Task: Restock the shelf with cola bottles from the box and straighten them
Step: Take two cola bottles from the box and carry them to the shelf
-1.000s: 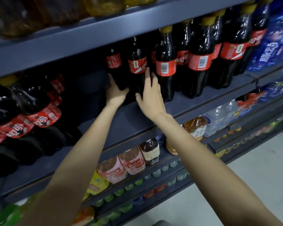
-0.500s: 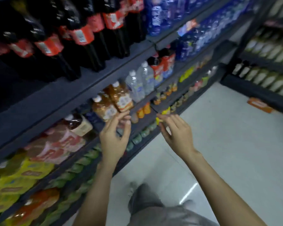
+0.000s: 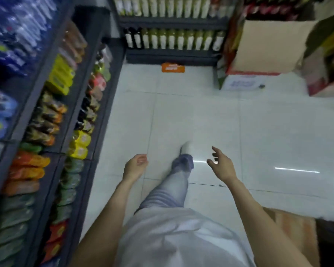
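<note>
- Right hand (image 3: 221, 165): empty, fingers spread and loosely curled, palm turned inward, out in front over the floor (image 3: 201, 116). Forearm comes up from lower right, elbow out of frame.
- Left hand (image 3: 135, 166): empty too, fingers curled into a loose cup, gripping nothing. Forearm comes up from lower left, roughly mirroring the right one.
- We see both hands at about the same height, well apart, with our leading leg and shoe (image 3: 184, 151) between them. We're mid-stride, facing down the aisle.
- Shelf unit (image 3: 96, 105) runs along our left, packed with snack bags and drinks. No cola bottles are visible here, so the restock target is out of view.
- Box: a brown cardboard edge (image 3: 289, 226) shows at lower right, just beside our right forearm. We judge this is probably the cola box, but the contents are hidden. Another open carton (image 3: 266, 45) stands far right near the end shelf (image 3: 172, 24); we can't tell which one holds the cola.
- Step, as we read it: heading off to fetch more bottles.
- Risks:
  - Frame is motion-blurred; with the head swinging fast we could misjudge the reach into the box.
  - Glossy tile underfoot, so a slip is possible when turning with a load.
  - Left arm close to the shelf front; a wide swing could clip packets off it.
  - Taking too many bottles per hand risks a drop.
</note>
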Available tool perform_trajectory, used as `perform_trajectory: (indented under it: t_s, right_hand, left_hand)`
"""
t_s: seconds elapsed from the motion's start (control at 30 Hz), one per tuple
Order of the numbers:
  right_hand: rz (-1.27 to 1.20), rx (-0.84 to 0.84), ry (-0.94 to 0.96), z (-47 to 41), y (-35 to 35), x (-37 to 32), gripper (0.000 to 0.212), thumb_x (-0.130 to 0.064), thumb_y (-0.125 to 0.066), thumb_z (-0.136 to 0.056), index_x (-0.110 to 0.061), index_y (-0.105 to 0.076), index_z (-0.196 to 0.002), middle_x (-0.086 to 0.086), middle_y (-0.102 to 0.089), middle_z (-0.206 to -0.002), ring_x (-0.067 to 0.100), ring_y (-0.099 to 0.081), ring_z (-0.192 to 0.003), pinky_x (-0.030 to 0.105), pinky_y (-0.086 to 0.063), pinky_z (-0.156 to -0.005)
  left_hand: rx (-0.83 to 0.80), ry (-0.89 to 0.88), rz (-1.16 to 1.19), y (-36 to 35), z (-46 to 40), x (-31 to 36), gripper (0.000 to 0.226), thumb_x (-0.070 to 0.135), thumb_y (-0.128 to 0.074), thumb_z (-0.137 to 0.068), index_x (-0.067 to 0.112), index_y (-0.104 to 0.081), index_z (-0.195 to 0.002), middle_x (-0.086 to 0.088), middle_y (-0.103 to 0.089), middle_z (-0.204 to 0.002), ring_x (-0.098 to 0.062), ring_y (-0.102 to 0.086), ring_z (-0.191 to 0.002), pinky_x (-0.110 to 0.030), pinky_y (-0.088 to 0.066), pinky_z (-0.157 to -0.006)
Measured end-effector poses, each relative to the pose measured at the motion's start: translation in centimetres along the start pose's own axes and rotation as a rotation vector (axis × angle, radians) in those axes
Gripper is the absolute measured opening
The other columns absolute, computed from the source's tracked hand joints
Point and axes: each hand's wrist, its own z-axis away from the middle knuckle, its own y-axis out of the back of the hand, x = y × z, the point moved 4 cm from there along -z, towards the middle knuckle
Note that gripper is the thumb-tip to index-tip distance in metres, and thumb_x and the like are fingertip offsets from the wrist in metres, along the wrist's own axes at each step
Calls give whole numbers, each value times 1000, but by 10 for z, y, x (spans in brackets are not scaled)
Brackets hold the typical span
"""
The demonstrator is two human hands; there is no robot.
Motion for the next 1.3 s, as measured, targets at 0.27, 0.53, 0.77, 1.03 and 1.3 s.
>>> perform_trajectory:
  t_s: [0.27, 0.53, 0.77, 1.03, 1.3]
  right_hand:
    - [-58, 0, -302, -144, 143, 80, 42, -19, -55, -91, -16, -49, -132, 6, -66, -113, 25, -59, -105, 30, -44, -85]
    - [-60, 43, -416, -288, 304, 106, 36, -16, -54, -91, -14, -55, -126, 8, -68, -106, 27, -59, -100, 30, -46, -82]
    - [-57, 55, -291, -436, 410, 109, 33, -15, -56, -89, -16, -58, -122, 5, -67, -99, 27, -62, -98, 31, -47, -84]
    - [-148, 264, 33, -648, 576, 69, 37, -5, -55, -86, -9, -58, -123, 8, -66, -111, 22, -62, -92, 34, -49, -86]
    - [-227, 122, -40, -812, 641, 67, 69, -12, -60, -87, -7, -26, -146, 17, -41, -141, 33, -43, -128, 42, -38, -103]
  left_hand:
    - [-161, 124, -96, -115, -151, 137, 32, 16, -59, -91, 9, -60, -122, -10, -63, -122, -25, -59, -112, -33, -44, -99]
    - [-302, 26, -419, -209, -267, 342, 31, 19, -53, -92, 13, -61, -122, -10, -62, -122, -26, -58, -112, -29, -45, -93]
    - [-284, -140, -416, -292, -329, 500, 21, 19, -57, -92, 16, -65, -111, -4, -67, -110, -17, -63, -101, -22, -44, -80]
    - [-107, -289, -182, -412, -410, 716, 22, 12, -59, -91, 19, -64, -111, 11, -64, -102, 3, -58, -91, 0, -39, -75]
    - [-48, -210, -124, -537, -520, 838, 32, 9, -54, -93, 12, -55, -125, 0, -60, -121, -8, -54, -105, -11, -39, -87]
